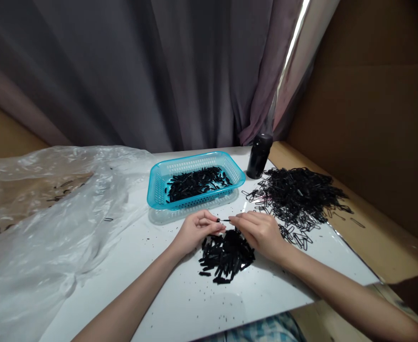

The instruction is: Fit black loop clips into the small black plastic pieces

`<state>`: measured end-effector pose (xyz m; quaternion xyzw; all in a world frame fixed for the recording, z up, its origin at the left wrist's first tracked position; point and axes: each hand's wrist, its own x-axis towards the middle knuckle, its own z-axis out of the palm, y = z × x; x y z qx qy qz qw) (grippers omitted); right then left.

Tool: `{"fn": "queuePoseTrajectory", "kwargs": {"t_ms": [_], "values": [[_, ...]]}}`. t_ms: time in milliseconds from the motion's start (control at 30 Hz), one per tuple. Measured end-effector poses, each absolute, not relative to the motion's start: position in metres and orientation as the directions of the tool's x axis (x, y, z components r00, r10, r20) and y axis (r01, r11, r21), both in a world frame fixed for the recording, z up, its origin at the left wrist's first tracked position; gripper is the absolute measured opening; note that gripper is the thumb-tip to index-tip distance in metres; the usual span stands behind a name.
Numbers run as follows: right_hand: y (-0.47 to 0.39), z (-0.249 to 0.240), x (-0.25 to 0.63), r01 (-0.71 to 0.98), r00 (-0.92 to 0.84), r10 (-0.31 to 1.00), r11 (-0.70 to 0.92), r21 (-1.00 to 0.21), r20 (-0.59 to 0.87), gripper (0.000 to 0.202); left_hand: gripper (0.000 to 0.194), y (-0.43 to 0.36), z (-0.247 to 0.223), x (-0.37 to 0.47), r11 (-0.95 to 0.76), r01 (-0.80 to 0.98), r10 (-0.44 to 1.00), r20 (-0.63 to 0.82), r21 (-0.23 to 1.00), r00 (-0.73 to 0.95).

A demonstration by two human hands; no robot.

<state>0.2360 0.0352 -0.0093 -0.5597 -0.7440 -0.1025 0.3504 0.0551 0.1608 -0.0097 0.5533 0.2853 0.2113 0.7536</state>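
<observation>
While both hands meet, black piece (slim), between fingers

Dim room, bright curtain gap, glossy glare.

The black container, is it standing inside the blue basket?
No, the black container stands on the white tabletop, just to the right of the blue basket.

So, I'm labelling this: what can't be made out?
All head view:
- Slim black piece: partly hidden by left hand and right hand.
- Blue plastic basket: part of its floor, under short black strips.
- Tangled black wire loops: too small and overlapping to count.
- Clear plastic sheet: cut off by left edge.
</observation>
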Motion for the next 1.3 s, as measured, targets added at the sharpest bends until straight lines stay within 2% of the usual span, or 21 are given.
{"fn": "queuePoseTrajectory", "kwargs": {"t_ms": [267, 400, 500, 667, 800, 900, 1067, 1300], "values": [[0.042, -0.005, 0.23, 0.771, 0.142, 0.799, 0.281, -0.571, 0.585, 0.019, 0.051, 0.157, -0.009, 0.056, 0.315, 0.013, 0.593, -0.207, 0.949, 0.778], [0.047, -0.002, 0.24, 0.719, 0.286, 0.775, 0.216, -0.661, 0.564, 0.021, 0.047, 0.152, -0.009, 0.057, 0.281, 0.061, 0.549, -0.213, 0.958, 0.808], [0.047, -0.002, 0.246, 0.699, 0.289, 0.79, 0.212, -0.683, 0.541, 0.021, 0.045, 0.151, -0.01, 0.057, 0.231, 0.082, 0.554, -0.2, 0.97, 0.808], [0.047, -0.003, 0.254, 0.716, 0.169, 0.847, 0.246, -0.654, 0.504, 0.022, 0.041, 0.155, -0.013, 0.056, 0.058, 0.114, 0.617, -0.126, 0.992, 0.777], [0.045, 0.002, 0.268, 0.759, -0.061, 0.911, 0.308, -0.573, 0.408, 0.022, 0.032, 0.163, -0.017, 0.053, -0.198, 0.157, 0.772, 0.055, 0.968, 0.633], [0.042, 0.007, 0.278, 0.796, -0.177, 0.934, 0.322, -0.512, 0.311, 0.023, 0.022, 0.172, -0.021, 0.05, -0.356, 0.249, 0.828, 0.18, 0.901, 0.532], [0.04, 0.01, 0.286, 0.851, -0.227, 0.955, 0.289, -0.438, 0.188, 0.02, 0.018, 0.18, -0.025, 0.047, -0.486, 0.351, 0.809, 0.26, 0.8, 0.526], [0.039, 0.009, 0.283, 0.893, -0.21, 0.969, 0.243, -0.379, 0.128, 0.019, 0.013, 0.171, -0.022, 0.048, -0.641, 0.288, 0.66, 0.318, 0.712, 0.681]]}}
